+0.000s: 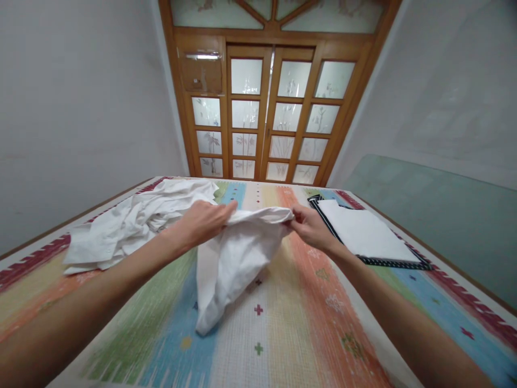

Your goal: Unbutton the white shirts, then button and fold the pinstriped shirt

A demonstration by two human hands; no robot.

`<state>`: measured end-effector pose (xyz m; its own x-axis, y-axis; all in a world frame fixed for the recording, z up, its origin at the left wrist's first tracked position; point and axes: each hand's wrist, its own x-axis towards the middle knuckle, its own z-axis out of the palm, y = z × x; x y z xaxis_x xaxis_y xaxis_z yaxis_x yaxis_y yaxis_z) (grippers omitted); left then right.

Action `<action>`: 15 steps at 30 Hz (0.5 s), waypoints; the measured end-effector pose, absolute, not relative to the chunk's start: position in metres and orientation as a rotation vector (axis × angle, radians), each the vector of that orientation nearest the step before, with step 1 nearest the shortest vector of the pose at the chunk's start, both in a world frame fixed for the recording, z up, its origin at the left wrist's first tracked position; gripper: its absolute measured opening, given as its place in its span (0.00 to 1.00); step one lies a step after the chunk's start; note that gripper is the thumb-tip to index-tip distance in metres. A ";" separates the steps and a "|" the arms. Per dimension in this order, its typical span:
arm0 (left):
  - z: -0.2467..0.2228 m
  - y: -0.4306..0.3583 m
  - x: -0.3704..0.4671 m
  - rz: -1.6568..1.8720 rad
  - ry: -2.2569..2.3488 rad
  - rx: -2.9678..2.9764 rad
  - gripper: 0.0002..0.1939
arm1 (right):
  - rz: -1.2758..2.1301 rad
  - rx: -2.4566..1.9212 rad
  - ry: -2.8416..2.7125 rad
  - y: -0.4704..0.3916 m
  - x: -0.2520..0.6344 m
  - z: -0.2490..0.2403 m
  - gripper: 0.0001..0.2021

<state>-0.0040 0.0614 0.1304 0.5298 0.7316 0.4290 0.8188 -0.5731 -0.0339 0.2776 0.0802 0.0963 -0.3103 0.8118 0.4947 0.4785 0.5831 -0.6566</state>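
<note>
Though limp, white cloth (248, 248) between left fingers (226, 211) and right fingers (299, 213).

Wooden doors (247, 52) with plant-patterned glass panes (244, 114) stood between a pale left wall (81, 97) and a pale right wall (440, 81); a greenish panel (428, 215) ran along the right side.

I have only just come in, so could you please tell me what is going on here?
A person's left hand and right hand grip the upper edge of a soft white cloth, which hangs between them above a multicoloured striped cover. On the left lies a rumpled white fabric heap. On the right, a flat white fabric piece rests on black fabric with white markings.
</note>
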 end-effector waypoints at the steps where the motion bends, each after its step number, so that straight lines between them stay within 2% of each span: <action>1: 0.138 0.061 -0.003 -0.622 -1.267 -2.415 0.07 | 0.254 -1.067 -1.887 0.080 0.278 0.108 0.06; 4: 0.158 0.061 -0.007 -0.831 -1.094 -2.174 0.10 | -0.374 -0.979 -1.673 0.077 0.281 0.138 0.06; 7: 0.159 0.060 -0.016 -0.892 -0.992 -2.151 0.10 | -0.719 -0.829 -1.743 0.069 0.289 0.150 0.07; 9: 0.142 0.055 -0.020 -0.791 -0.993 -2.245 0.10 | -0.820 -0.795 -1.937 0.061 0.296 0.144 0.08; 12: 0.095 0.036 -0.023 -0.466 -1.038 -2.487 0.14 | -0.840 -0.760 -2.360 0.045 0.309 0.110 0.11; 15: 0.047 0.011 -0.024 -0.025 -0.906 -2.872 0.17 | -0.627 -0.731 -2.721 0.025 0.325 0.058 0.11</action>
